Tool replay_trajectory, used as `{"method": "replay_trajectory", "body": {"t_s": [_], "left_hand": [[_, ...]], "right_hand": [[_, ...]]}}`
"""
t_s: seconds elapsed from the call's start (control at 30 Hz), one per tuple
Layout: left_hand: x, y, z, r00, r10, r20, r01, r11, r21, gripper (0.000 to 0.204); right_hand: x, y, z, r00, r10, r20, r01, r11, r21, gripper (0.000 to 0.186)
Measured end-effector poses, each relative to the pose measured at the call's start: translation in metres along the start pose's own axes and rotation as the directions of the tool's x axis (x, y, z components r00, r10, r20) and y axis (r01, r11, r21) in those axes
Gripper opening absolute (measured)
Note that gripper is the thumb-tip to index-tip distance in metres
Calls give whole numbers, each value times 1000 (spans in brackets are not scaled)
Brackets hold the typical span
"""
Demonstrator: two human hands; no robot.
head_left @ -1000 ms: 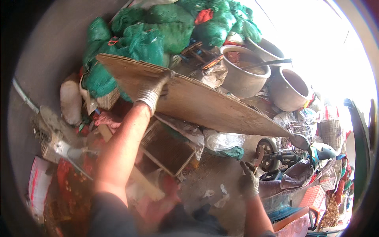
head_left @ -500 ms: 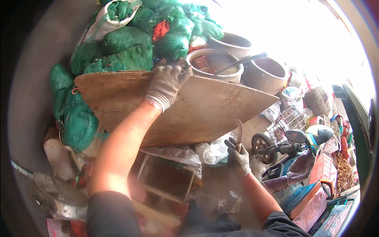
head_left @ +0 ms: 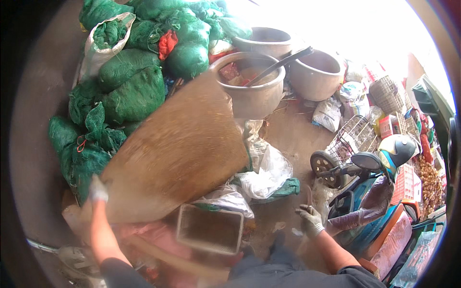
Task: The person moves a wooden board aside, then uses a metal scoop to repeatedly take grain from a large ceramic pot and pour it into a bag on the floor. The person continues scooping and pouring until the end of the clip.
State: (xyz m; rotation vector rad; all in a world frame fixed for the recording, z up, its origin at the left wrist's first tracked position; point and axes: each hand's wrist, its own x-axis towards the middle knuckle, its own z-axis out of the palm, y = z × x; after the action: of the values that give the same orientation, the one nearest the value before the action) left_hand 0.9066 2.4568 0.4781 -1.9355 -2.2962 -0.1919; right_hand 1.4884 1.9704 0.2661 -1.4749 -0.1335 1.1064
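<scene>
A large brown wooden board (head_left: 177, 149) leans at a slant in front of me, smeared by motion. My left hand (head_left: 99, 189), in a pale work glove, is at its lower left edge and appears closed around it; the fingers are blurred. My right hand (head_left: 309, 218), gloved too, is closed around the handle of a knife with a curved blade (head_left: 309, 196), pointing up. Below the board lies a rectangular plastic tray (head_left: 210, 249), and white plastic bags (head_left: 266, 175) are bunched beside its right corner.
Green mesh sacks (head_left: 134, 93) are piled at the left and back. Large metal pots (head_left: 259, 103) stand behind the board, one with a long dark handle leaning in it. To the right is a scooter (head_left: 370, 192) with a wire basket (head_left: 353, 137), among bags and crates.
My left hand has come down and left from the board's top edge. The board has swung left and tilted, uncovering pots, bags and floor. My right hand, with the knife, has moved slightly right and lower.
</scene>
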Motion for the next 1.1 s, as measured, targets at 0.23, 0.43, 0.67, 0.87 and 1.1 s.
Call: {"method": "replay_trajectory", "body": {"t_s": [0.23,0.43,0.67,0.87,1.1], "left_hand": [[-24,-118,58,994,-45,-98,66,972,224,70],[5,-42,60,993,-115,-17,115,954,277,68],[129,111,91,755,198,-625,-157,980,120,59],[-126,344,230,724,684,83,-562,656,-504,21],[-367,339,279,257,745,616,-353,666,-657,40]], "right_hand": [[57,-28,72,967,106,232,9,896,-443,37],[133,-62,152,958,46,285,41,955,-294,32],[102,-9,117,960,110,259,-21,946,-324,34],[79,-6,45,997,21,77,4,953,-304,41],[83,-20,15,994,90,-65,-95,993,-72,41]]}}
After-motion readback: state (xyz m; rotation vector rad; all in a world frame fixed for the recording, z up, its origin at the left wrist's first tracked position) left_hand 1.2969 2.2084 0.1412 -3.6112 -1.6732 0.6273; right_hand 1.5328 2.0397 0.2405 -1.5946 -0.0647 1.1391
